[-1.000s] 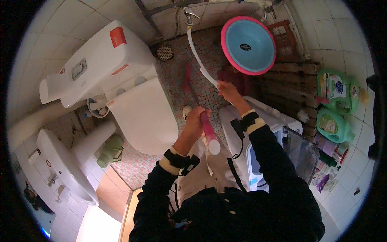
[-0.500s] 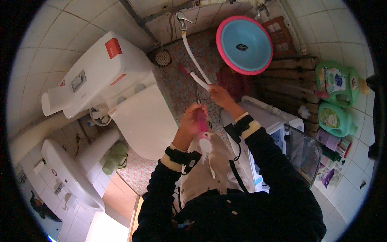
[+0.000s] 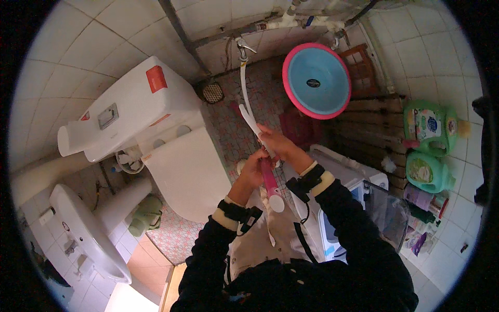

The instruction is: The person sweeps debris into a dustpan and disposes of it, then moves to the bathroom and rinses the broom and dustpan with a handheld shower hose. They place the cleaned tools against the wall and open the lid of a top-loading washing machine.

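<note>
Where the pink handle passed under the left hand and right hand, its middle was hidden, so the grip of the fingers could not be made out. The white hose was lost behind the right hand. The washbasin was cut off by the dark rim. The bottles beside the washing machine were too small to be told apart.

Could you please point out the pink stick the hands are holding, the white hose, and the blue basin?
Pink stick (image 3: pixel 270 179), head view: middle of its shaft, below the hands.
White hose (image 3: pixel 243 86), head view: upper stretch, below the tap.
Blue basin (image 3: pixel 317 79), head view: inside bottom.
</note>
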Demonstrator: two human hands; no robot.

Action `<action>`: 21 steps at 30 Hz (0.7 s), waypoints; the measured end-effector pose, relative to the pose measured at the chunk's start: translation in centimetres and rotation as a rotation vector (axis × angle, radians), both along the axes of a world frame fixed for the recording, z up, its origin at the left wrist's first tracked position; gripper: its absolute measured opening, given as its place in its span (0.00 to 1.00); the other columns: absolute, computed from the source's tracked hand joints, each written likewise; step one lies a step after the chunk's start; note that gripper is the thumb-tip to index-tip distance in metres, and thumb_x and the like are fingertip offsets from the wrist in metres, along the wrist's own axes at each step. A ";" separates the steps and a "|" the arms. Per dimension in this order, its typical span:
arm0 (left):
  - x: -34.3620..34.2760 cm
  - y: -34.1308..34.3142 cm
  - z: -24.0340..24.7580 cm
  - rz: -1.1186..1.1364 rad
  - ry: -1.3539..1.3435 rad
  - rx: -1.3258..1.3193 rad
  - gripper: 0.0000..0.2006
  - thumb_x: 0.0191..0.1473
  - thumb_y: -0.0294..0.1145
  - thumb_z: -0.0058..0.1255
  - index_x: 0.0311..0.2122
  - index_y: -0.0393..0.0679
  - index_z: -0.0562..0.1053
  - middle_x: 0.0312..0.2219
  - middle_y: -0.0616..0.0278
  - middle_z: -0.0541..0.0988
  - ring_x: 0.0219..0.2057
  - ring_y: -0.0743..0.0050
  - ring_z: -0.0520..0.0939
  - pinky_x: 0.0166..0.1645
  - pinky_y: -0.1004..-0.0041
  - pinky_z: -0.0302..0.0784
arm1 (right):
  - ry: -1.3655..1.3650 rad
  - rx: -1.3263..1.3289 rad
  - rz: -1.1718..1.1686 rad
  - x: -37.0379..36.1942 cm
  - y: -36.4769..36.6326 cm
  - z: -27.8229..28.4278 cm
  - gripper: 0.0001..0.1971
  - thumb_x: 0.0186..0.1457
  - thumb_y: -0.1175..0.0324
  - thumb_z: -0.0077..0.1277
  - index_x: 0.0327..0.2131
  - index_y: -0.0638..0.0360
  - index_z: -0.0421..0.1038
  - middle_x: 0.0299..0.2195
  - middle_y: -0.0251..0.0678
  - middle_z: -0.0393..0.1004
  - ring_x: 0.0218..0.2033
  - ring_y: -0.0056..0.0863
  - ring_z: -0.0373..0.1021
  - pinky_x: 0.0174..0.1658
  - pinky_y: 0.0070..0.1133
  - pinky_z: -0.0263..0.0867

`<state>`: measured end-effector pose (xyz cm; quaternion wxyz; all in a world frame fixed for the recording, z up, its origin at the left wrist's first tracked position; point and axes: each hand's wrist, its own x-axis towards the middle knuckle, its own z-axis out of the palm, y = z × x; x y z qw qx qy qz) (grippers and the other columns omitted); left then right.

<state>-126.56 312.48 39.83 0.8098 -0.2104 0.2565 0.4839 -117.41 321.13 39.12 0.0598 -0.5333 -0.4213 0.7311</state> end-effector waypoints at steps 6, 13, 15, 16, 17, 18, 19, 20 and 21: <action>-0.7 0.1 -1.8 0.043 -0.072 -0.050 0.10 0.45 0.26 0.47 0.35 0.38 0.63 0.29 0.56 0.72 0.26 0.73 0.74 0.29 0.81 0.72 | -0.020 -0.034 0.021 -1.1 2.3 -0.1 0.19 0.52 0.67 0.34 0.49 0.55 0.57 0.33 0.30 0.64 0.28 0.18 0.61 0.29 0.18 0.62; -2.1 0.7 -0.8 0.080 -0.057 -0.067 0.08 0.48 0.26 0.44 0.34 0.36 0.63 0.29 0.55 0.72 0.23 0.78 0.72 0.27 0.85 0.72 | -0.034 0.181 0.347 -1.2 8.2 0.8 0.21 0.51 0.66 0.40 0.49 0.60 0.57 0.39 0.31 0.64 0.34 0.20 0.63 0.38 0.19 0.61; -2.5 0.7 -0.6 0.082 -0.059 -0.082 0.08 0.48 0.25 0.44 0.34 0.35 0.63 0.29 0.55 0.71 0.22 0.79 0.71 0.27 0.85 0.72 | -0.031 0.192 0.155 -1.7 10.5 0.4 0.23 0.50 0.65 0.43 0.50 0.61 0.55 0.38 0.29 0.64 0.37 0.20 0.61 0.40 0.19 0.60; -2.7 0.6 -0.5 0.089 -0.068 -0.083 0.08 0.48 0.25 0.43 0.34 0.34 0.62 0.28 0.55 0.71 0.21 0.80 0.71 0.27 0.85 0.72 | 0.029 0.258 0.096 -2.0 11.9 0.0 0.24 0.50 0.64 0.43 0.50 0.61 0.55 0.39 0.30 0.64 0.38 0.20 0.61 0.41 0.19 0.60; -2.8 0.5 -0.5 0.110 -0.037 -0.131 0.08 0.49 0.25 0.43 0.34 0.33 0.62 0.28 0.55 0.71 0.21 0.80 0.71 0.27 0.86 0.71 | -0.105 0.397 0.135 -2.5 13.7 -0.5 0.25 0.50 0.63 0.43 0.51 0.61 0.53 0.39 0.30 0.64 0.39 0.20 0.61 0.41 0.19 0.59; -3.0 0.3 -0.4 0.110 -0.044 -0.134 0.09 0.49 0.26 0.43 0.35 0.32 0.62 0.27 0.56 0.71 0.21 0.80 0.71 0.27 0.86 0.71 | -0.181 0.552 0.205 -3.1 15.6 -1.1 0.26 0.50 0.63 0.44 0.52 0.61 0.52 0.39 0.31 0.63 0.39 0.21 0.61 0.42 0.18 0.58; -3.2 0.2 -0.4 0.127 -0.011 -0.179 0.10 0.49 0.26 0.43 0.36 0.31 0.62 0.25 0.57 0.71 0.21 0.81 0.71 0.26 0.86 0.71 | -0.212 0.622 0.201 -3.8 17.1 -1.8 0.27 0.50 0.62 0.44 0.52 0.60 0.51 0.39 0.31 0.63 0.39 0.21 0.60 0.42 0.18 0.58; -3.4 -0.1 -0.4 0.143 -0.023 -0.177 0.12 0.49 0.26 0.43 0.37 0.30 0.62 0.24 0.58 0.71 0.21 0.81 0.71 0.26 0.86 0.70 | -0.243 0.691 0.195 -4.5 18.4 -2.5 0.28 0.50 0.61 0.44 0.53 0.59 0.50 0.39 0.32 0.63 0.39 0.21 0.60 0.42 0.18 0.57; -3.6 -0.2 -0.3 0.143 -0.048 -0.189 0.13 0.49 0.26 0.43 0.38 0.29 0.61 0.23 0.59 0.71 0.21 0.81 0.70 0.26 0.87 0.70 | -0.270 0.750 0.189 -5.1 19.4 -3.1 0.28 0.50 0.60 0.44 0.53 0.59 0.49 0.39 0.32 0.63 0.39 0.22 0.60 0.42 0.19 0.57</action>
